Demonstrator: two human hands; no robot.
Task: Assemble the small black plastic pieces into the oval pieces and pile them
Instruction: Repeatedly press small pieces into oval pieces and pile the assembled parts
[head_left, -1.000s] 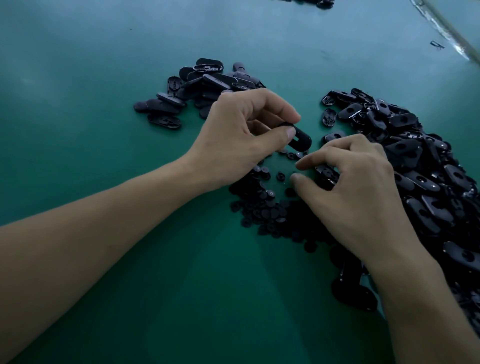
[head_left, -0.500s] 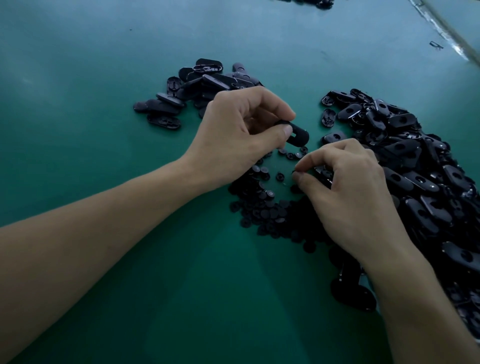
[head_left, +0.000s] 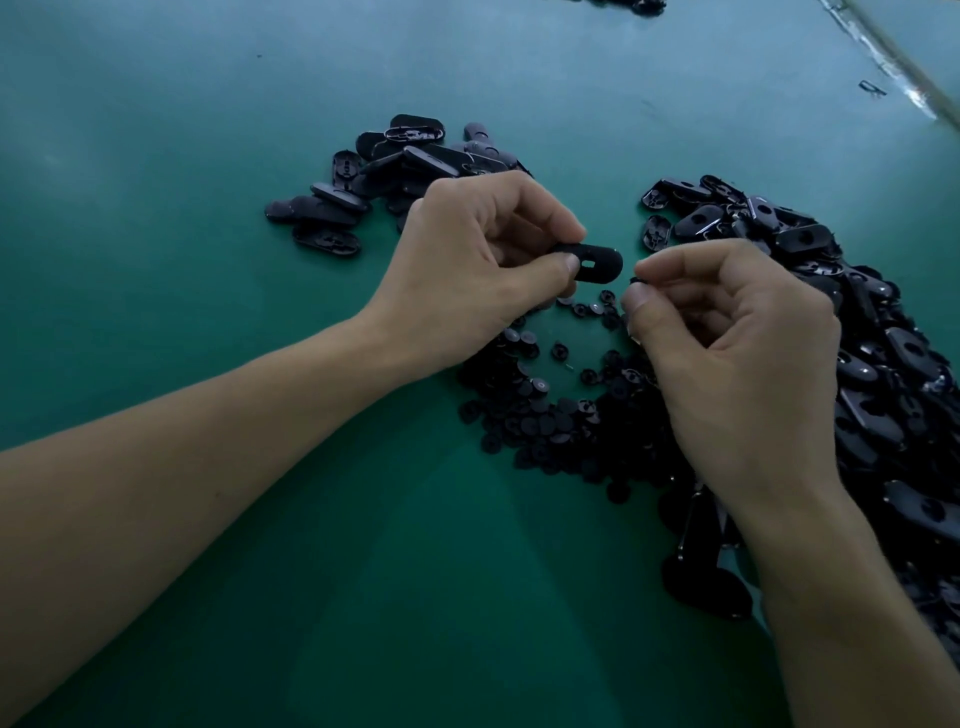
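Observation:
My left hand (head_left: 478, 265) pinches a black oval piece (head_left: 597, 263) between thumb and fingers, its slotted hole facing up. Just to its right, my right hand (head_left: 727, 353) pinches a small black round piece (head_left: 635, 282) between thumb and forefinger, a short gap from the oval's end. Beneath both hands lies a heap of small black round pieces (head_left: 550, 415). A pile of oval pieces (head_left: 405, 171) sits behind my left hand. A larger heap of oval pieces (head_left: 872, 332) spreads along the right.
The green table surface (head_left: 208, 156) stretches to the left and front. A pale strip (head_left: 893, 57) runs along the table's far right edge, with a small dark object (head_left: 871, 87) beside it. A few dark pieces (head_left: 644, 5) lie at the top edge.
My right hand has lifted off the heap with a small piece and come up beside the oval. My left hand has turned the oval so that its hole shows.

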